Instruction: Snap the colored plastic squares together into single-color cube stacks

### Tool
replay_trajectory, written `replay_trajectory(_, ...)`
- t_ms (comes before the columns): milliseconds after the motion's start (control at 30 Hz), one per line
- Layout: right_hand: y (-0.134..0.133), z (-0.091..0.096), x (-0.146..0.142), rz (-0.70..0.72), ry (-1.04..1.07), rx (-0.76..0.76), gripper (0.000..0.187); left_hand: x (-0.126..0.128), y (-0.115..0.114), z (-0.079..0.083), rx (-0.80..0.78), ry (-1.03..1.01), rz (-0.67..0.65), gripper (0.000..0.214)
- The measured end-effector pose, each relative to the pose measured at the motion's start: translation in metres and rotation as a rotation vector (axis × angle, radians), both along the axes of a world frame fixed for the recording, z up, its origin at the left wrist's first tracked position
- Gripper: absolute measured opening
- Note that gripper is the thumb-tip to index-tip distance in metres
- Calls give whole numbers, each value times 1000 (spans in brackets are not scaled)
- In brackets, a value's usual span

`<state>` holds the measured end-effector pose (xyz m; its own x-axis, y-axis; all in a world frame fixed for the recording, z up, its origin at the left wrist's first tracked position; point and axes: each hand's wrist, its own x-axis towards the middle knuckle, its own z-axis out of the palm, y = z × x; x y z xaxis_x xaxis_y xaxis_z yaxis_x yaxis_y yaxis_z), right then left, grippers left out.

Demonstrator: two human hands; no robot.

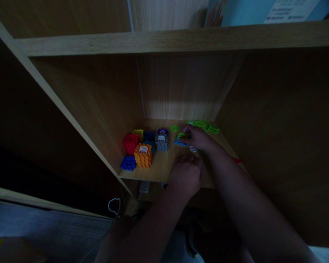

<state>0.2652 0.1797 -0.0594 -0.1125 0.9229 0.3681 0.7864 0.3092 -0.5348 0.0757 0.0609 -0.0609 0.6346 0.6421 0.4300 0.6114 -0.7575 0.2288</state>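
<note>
My right hand reaches onto the cabinet shelf, its fingers closed on a green plastic interlocking tile. Just under that tile lies a blue tile. My left hand rests near the shelf's front edge, fingers curled under; whatever they may hold is hidden. Left of the hands stand stacks of similar notched tiles: grey, orange, red and dark blue. Behind my right hand lie loose green tiles, and a single green one sits to their left. A grey-white tile shows partly beneath my right hand.
An upper shelf board crosses above, with a light blue box on it. Wooden side panels flank the compartment. Below the shelf are a white power strip and a white cable. Something red lies by my right forearm.
</note>
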Motion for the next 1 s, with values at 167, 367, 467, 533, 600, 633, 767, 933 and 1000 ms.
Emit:
replay_trajectory(167,-11,11,-11,185,233,-98,47,-2,-3,0,-15,5,-21,14)
replay_trajectory(367,-22,17,-16,364,205,-251,47,-5,-5,-1,-19,24,-95,14)
replay_trajectory(467,-24,18,-16,375,145,-236,48,-6,-7,0,-21,56,-132,16)
replay_trajectory(533,-25,18,-16,397,115,-280,44,-6,-9,2,-28,72,-126,17)
replay_trajectory(600,-25,18,-16,394,98,-312,37,-6,-14,3,-28,61,-87,18)
replay_trajectory(633,-24,18,-16,373,85,-307,34,-6,-17,3,-21,46,-57,18)
replay_trajectory(767,-18,16,-13,247,-19,-207,27,-5,-35,-1,33,-19,132,14)
replay_trajectory(933,-9,6,-8,189,-43,-164,15,-4,-46,-10,32,-45,375,55)
replay_trajectory(1000,-6,2,-5,139,-48,-153,8,-5,-46,-7,-28,33,390,64)
